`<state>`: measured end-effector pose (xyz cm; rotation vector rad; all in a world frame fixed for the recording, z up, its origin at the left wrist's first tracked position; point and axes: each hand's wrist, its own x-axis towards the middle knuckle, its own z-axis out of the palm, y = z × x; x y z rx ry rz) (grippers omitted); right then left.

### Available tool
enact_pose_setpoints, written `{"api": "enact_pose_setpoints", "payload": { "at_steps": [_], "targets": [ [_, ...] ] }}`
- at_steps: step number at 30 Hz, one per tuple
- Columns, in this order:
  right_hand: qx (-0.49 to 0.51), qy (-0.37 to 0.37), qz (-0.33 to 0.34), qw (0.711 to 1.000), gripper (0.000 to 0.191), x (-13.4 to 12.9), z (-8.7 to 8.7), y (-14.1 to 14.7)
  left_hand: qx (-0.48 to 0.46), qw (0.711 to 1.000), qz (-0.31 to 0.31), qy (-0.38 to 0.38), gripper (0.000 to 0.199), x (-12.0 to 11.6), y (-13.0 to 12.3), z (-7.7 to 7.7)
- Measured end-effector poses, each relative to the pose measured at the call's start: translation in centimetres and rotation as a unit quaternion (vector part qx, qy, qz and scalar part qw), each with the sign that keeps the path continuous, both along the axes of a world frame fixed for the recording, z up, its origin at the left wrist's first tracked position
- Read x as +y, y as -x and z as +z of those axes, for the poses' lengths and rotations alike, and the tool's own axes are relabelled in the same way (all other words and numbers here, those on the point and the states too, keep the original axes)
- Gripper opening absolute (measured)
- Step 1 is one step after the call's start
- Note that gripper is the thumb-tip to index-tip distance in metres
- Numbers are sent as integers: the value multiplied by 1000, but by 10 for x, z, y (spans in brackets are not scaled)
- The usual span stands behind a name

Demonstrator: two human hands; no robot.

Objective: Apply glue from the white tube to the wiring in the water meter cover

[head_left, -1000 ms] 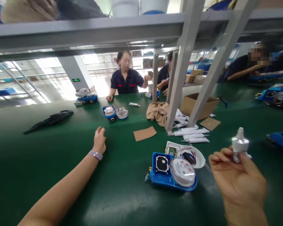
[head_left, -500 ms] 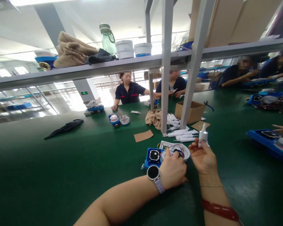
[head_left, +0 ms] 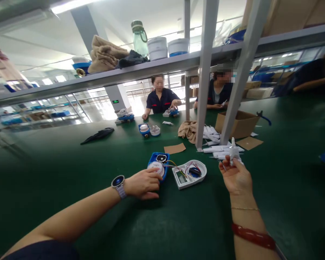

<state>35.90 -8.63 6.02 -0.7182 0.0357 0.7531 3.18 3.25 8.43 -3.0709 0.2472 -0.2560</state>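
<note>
My left hand (head_left: pixel 145 183) rests on the round white part of a blue meter body (head_left: pixel 164 174), its fingers spread a little over the edge. Thin coloured wires run from the blue body to an open white cover (head_left: pixel 190 179), which lies to its right with a black part and wiring inside. Raised at the right, my right hand (head_left: pixel 237 177) is closed around a white tube (head_left: pixel 234 153) with its nozzle up.
Several white tubes (head_left: pixel 216 148) lie by the shelf posts, near a cardboard box (head_left: pixel 239 124) and a beige cloth (head_left: pixel 188 130). Cardboard pieces (head_left: pixel 174 148) and a dark cloth (head_left: pixel 99 135) lie on the green table (head_left: pixel 119 224). Co-workers sit opposite and at the right.
The white cover now lies apart from the blue body, to its right. My left hand has moved left onto the blue body's round part. The view has shifted; my right hand still holds the tube.
</note>
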Motion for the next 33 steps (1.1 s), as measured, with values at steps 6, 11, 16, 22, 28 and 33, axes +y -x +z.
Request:
{"api": "enact_pose_setpoints", "payload": {
  "at_steps": [6, 11, 16, 22, 28, 33],
  "targets": [
    [4, 15, 13, 1000, 9, 5, 0, 7, -75, 972, 182, 129, 15, -46, 11, 5],
    [-7, 37, 18, 999, 8, 9, -4, 10, -14, 933, 241, 267, 58, -96, -66, -13],
    [-27, 42, 9, 999, 15, 11, -2, 14, -18, 910, 302, 285, 79, -96, -106, -28],
    [-46, 34, 2, 998, 19, 12, 5, 23, -38, 929, 252, 267, 49, -102, -34, -31],
    [-55, 42, 9, 998, 16, 16, 5, 34, -64, 944, 271, 179, 45, -85, 61, -41],
    [-66, 32, 25, 997, 20, 17, 11, 48, -79, 939, 285, 175, 44, -58, 98, -45]
  ]
}}
